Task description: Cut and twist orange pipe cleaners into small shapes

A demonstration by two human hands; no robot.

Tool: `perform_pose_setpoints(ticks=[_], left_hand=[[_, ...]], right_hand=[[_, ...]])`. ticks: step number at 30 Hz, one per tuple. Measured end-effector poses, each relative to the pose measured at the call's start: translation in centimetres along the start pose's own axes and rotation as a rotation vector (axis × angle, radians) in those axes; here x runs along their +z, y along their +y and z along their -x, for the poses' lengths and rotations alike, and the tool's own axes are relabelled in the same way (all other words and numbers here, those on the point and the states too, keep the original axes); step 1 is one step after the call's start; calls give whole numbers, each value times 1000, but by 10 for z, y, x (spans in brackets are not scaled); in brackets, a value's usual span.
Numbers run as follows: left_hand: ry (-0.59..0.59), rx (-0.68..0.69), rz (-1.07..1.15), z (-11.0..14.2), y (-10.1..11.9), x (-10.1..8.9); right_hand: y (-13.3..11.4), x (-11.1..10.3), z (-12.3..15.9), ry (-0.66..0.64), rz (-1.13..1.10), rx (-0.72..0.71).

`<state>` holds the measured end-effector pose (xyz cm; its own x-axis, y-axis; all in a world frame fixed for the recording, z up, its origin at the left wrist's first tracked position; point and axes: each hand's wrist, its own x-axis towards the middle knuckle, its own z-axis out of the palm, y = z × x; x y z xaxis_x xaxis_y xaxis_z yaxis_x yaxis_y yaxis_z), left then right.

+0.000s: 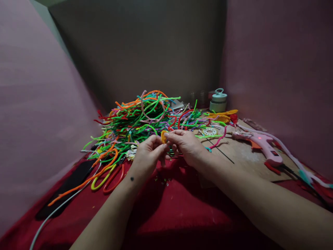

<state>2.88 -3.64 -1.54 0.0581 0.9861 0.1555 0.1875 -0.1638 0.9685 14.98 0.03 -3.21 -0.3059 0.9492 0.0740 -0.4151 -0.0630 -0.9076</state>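
Between my two hands is a short loop of orange-yellow pipe cleaner (163,136), held above the red cloth. My left hand (148,152) pinches it from the left with thumb and fingers. From the right, my right hand (188,146) grips the same piece between thumb and forefinger, its other fingers curled. Just behind both hands rises a large heap of coloured pipe cleaners (145,114), mostly green, with orange, red, pink and purple ones. A bunch of pale-tipped stems (131,152) lies beside my left hand.
A pink glue gun (260,142) with a lit red light lies on a brown board (244,158) at right. Scissors (113,178) and a dark phone-like slab (65,191) lie at left, crossed by a white cable (62,205). A white-rimmed spool (209,132) and a mint-green container (218,101) stand behind.
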Motion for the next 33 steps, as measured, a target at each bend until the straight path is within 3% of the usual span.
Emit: perform_pose_setpoints(ticks=[6, 14, 19, 24, 27, 33], left_hand=[[-2, 8, -21, 1, 2, -3], [-201, -151, 338, -9, -6, -17], [-86, -127, 353, -13, -7, -25], [-10, 7, 307, -15, -11, -30], [25, 9, 265, -14, -10, -30], [-27, -46, 241, -9, -5, -27]], right_hand=[[-1, 2, 0, -25, -66, 10], [5, 1, -2, -29, -87, -16], [-4, -1, 1, -46, 78, -37], [-8, -6, 0, -248, 144, 17], [-7, -6, -1, -343, 143, 16], [-7, -4, -2, -234, -136, -49]])
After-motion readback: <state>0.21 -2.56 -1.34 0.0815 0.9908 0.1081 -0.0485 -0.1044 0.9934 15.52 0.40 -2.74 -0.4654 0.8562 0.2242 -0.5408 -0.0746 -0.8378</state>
